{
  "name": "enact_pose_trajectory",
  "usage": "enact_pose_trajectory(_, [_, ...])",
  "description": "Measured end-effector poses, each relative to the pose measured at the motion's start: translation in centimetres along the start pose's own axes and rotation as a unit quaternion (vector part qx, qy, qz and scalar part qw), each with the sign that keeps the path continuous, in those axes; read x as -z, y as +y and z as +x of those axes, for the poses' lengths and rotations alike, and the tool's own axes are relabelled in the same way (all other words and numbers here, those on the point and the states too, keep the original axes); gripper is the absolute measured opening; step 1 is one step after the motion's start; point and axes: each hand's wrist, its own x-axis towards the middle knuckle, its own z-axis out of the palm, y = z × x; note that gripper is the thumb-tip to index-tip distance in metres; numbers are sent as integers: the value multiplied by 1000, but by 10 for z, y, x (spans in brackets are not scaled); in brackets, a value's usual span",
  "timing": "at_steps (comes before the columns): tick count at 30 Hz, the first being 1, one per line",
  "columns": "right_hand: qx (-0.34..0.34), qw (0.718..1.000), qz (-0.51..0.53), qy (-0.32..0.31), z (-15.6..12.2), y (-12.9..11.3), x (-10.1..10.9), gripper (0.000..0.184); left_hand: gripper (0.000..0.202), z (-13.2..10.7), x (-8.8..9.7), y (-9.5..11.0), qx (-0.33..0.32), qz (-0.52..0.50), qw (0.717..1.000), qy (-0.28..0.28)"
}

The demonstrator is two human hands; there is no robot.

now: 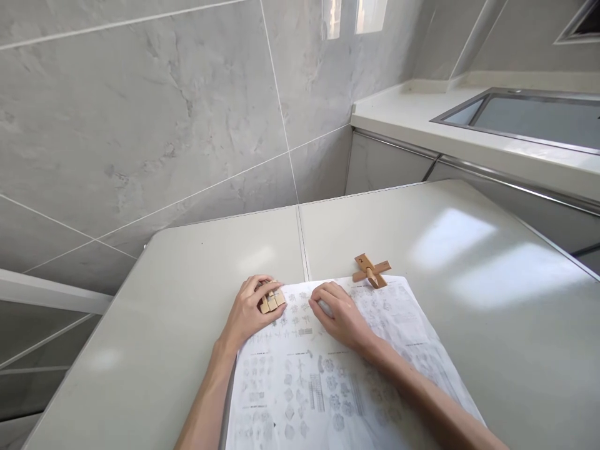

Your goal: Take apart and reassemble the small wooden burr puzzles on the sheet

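My left hand [252,310] is closed around a small light-wood block puzzle [272,302], its fingers on top and thumb along the near side. The squarish block faces show between the fingers, at the left part of the upper edge of a large printed sheet [276,375]. On that same sheet rests my right hand [340,312], fingers curled and thumb near the index finger. Whatever it may hold is hidden. Just beyond the right hand, a brown wooden puzzle piece [370,272] of crossed sticks, marked with numbers, lies over the sheet's far edge.
A pale glossy table [182,275] with a seam [302,240] down its middle bears the sheet. Grey marbled wall tiles [140,125] rise behind it. To the right runs a white counter [394,115] with a metal-framed sink [525,119].
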Motion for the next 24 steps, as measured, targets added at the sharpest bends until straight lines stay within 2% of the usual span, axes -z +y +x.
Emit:
enact_pose_trajectory(4, [-69, 990, 121, -8, 5, -3, 6, 25, 34, -1, 5, -7, 9, 3, 1000, 0])
enact_pose_trajectory(6, [-138, 964, 228, -23, 9, -5, 10, 30, 33, -1, 7, -9, 12, 2, 1000, 3])
enact_pose_trajectory(8, [-198, 915, 349, -27, 13, -7, 13, 35, 33, -1, 7, -11, 14, 1, 1000, 8])
enact_pose_trajectory(11, [-260, 818, 513, -26, 15, -8, 15, 37, 33, 0, 9, -11, 6, 9, 1000, 16])
enact_pose_trajectory(13, [-290, 760, 581, -31, 13, -7, 18, 35, 37, 0, 10, -9, 4, 21, 1000, 22])
enact_pose_trajectory(15, [-308, 723, 618, -21, 10, -3, 22, 35, 45, -1, 12, -7, 6, 34, 999, 28])
enact_pose_trajectory(17, [-320, 704, 634, 9, 6, 2, 29, 41, 52, -2, 12, -4, 6, 41, 998, 40])
enact_pose_trajectory(20, [-336, 697, 632, 41, 3, 8, 41, 53, 51, -1, 10, 4, -1, 41, 996, 76])
enact_pose_trajectory(24, [-337, 681, 647, 63, 3, 15, 52, 48, 43, 5, 1, 21, -25, 27, 994, 103])
